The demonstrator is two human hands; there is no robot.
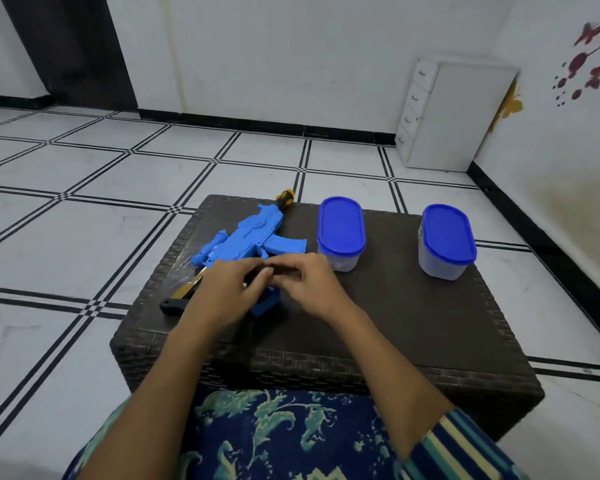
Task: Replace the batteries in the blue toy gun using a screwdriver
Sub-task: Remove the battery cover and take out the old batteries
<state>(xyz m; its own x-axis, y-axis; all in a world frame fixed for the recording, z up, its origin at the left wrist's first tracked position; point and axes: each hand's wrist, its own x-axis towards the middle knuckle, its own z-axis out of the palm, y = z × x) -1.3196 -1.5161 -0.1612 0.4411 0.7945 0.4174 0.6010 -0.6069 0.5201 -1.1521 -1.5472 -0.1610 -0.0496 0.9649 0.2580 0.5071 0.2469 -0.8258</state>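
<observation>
The blue toy gun [253, 237] lies on the dark woven table [413, 317], muzzle toward the left. A blue part of it [267, 304] shows just below my hands. My left hand [222, 296] and right hand [312, 285] meet over the gun's near side, and their fingertips pinch a small dark object [284, 270] between them; what it is cannot be told. The yellow-and-black handle of the screwdriver [284, 197] sticks out behind the gun at the table's far edge. Its shaft is hidden by the gun.
Two clear containers with blue lids stand on the table, one [341, 233] right beside the gun and one [447, 241] further right. A gold-and-black elongated object [181, 296] lies at the table's left edge under my left wrist. A white drawer unit [454, 116] stands in the far corner.
</observation>
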